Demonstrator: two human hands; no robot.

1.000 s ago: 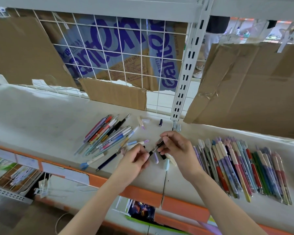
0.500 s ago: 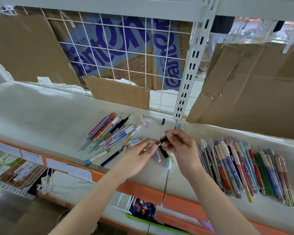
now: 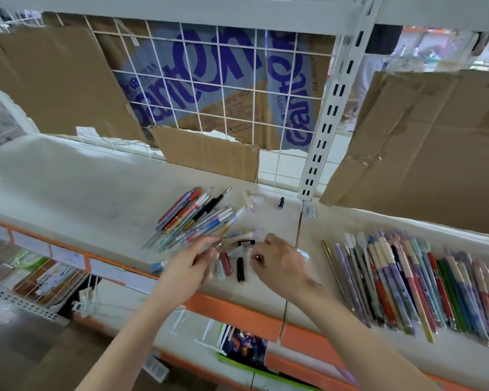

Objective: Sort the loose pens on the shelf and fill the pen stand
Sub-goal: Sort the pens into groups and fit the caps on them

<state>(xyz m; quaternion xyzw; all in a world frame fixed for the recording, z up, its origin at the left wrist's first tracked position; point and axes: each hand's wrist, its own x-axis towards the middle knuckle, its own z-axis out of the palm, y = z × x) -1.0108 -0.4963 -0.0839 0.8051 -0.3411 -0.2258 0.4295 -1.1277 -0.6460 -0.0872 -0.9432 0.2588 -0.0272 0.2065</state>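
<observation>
My left hand (image 3: pixel 191 262) holds a thin pen (image 3: pixel 220 243) whose bare tip points up and right, just below the loose pile of mixed pens (image 3: pixel 194 218) on the white shelf (image 3: pixel 76 193). My right hand (image 3: pixel 281 259) is low over the shelf with fingers curled, pinching a small dark cap with a gold ring (image 3: pixel 257 258). Between the hands lie loose caps: a black one (image 3: pixel 240 270), a maroon one (image 3: pixel 226 263) and a black piece (image 3: pixel 246 243). A sorted row of pens (image 3: pixel 407 283) lies side by side to the right. No pen stand is in view.
Cardboard sheets (image 3: pixel 209 156) lean against the wire grid at the back. A white slotted upright (image 3: pixel 319 142) stands behind my right hand. Small caps (image 3: pixel 280 203) lie near the back. The orange shelf edge (image 3: pixel 237 314) runs below my wrists, with lower shelves underneath.
The hands, joined on one dark pen before, have come apart. My left hand keeps the pen and my right hand has dropped to the shelf among the caps. The camera moved closer.
</observation>
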